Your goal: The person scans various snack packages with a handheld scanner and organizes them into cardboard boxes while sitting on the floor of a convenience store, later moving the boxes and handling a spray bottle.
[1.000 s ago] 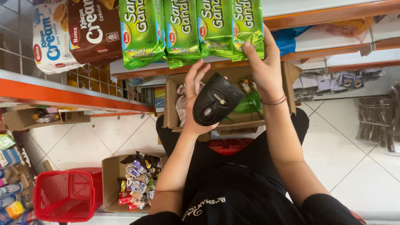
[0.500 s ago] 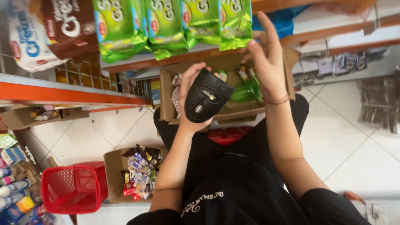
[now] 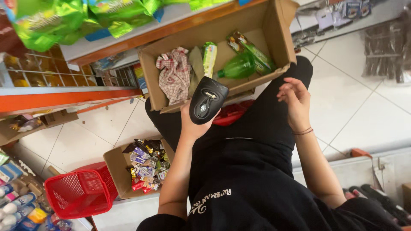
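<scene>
My left hand grips a black handheld barcode scanner just in front of an open cardboard box resting on my lap. Inside the box lie a red-and-white checked cloth, a green plastic bottle and green snack packets. My right hand hovers over my right thigh near the box's corner. It holds nothing, its fingers are loosely curled, and a thin bracelet circles the wrist.
Shiny green snack bags hang on the shelf at top left, above an orange shelf edge. On the tiled floor stand a red mesh basket and a carton of small wrapped sweets. Hanging packets fill the far right.
My right hand has dropped from the green bags on the shelf to above my lap. The view has tilted down toward the box. The scanner stays in my left hand.
</scene>
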